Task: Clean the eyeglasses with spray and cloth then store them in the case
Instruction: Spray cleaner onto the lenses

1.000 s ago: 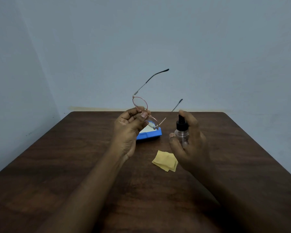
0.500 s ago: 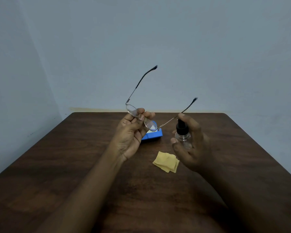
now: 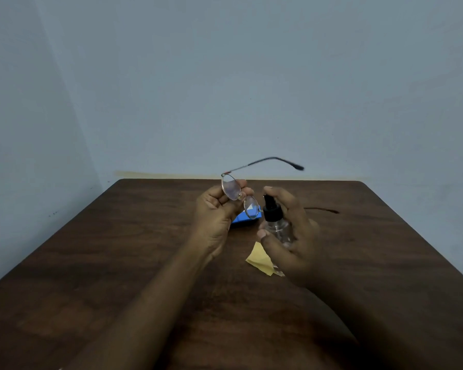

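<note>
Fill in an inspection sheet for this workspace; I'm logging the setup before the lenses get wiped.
Surface: dark brown wooden table, bare apart from the job's things.
Job's things: thin metal-framed eyeglasses held up, temples open; clear plastic spray bottle with black pump held beside them; folded yellow cleaning cloth lying on the table; blue glasses case behind the hands, state unclear.
Clutter: nothing seen.
Grippers: left hand pinches the eyeglasses; right hand wraps the bottle, a finger on the pump.
Cables: nothing seen.
Surroundings: plain pale blue walls.
</note>
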A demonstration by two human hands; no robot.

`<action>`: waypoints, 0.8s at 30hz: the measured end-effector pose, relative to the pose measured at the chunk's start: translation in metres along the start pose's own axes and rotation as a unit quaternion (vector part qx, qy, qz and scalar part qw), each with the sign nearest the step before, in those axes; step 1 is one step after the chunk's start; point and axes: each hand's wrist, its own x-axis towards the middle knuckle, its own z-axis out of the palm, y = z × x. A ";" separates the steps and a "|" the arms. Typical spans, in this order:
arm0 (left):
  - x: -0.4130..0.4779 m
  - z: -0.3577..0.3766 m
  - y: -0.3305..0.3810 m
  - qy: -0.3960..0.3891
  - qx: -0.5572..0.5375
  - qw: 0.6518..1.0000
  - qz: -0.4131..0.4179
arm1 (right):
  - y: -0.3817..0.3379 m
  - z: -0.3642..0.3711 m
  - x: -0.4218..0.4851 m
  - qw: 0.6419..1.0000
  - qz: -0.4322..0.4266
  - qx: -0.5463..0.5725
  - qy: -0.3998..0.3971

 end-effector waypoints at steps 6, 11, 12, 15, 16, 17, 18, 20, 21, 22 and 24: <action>-0.006 0.008 -0.007 -0.009 0.099 0.995 0.032 | -0.005 0.001 0.002 0.999 0.049 0.006 -0.002; -0.011 0.014 -0.007 -0.015 0.082 0.996 0.006 | -0.004 0.002 0.002 0.996 0.081 0.017 0.011; -0.012 0.014 -0.007 -0.016 0.080 0.997 0.006 | -0.005 0.001 0.003 0.996 0.082 0.011 0.012; -0.013 0.016 -0.006 -0.026 0.084 0.996 0.013 | -0.011 0.000 0.003 0.996 0.083 -0.010 0.011; -0.014 0.016 -0.006 -0.031 0.088 0.996 0.018 | -0.012 0.000 0.003 0.996 0.085 -0.012 0.012; -0.014 0.016 -0.006 -0.034 0.089 0.995 0.021 | -0.013 0.000 0.004 0.996 0.087 -0.014 0.015; -0.014 0.016 -0.006 -0.037 0.088 0.995 0.022 | -0.014 -0.001 0.004 0.996 0.087 -0.016 0.019; -0.014 0.016 -0.007 -0.040 0.080 0.996 0.022 | -0.016 -0.001 0.004 0.996 0.087 -0.017 0.025; -0.013 0.015 -0.007 -0.041 0.075 0.996 0.020 | -0.016 -0.001 0.004 0.996 0.090 -0.013 0.026; -0.013 0.015 -0.007 -0.041 0.071 0.996 0.018 | -0.016 -0.002 0.004 0.995 0.094 -0.010 0.028; -0.013 0.013 -0.008 -0.038 0.068 0.997 0.011 | -0.017 -0.001 0.005 0.995 0.099 -0.009 0.028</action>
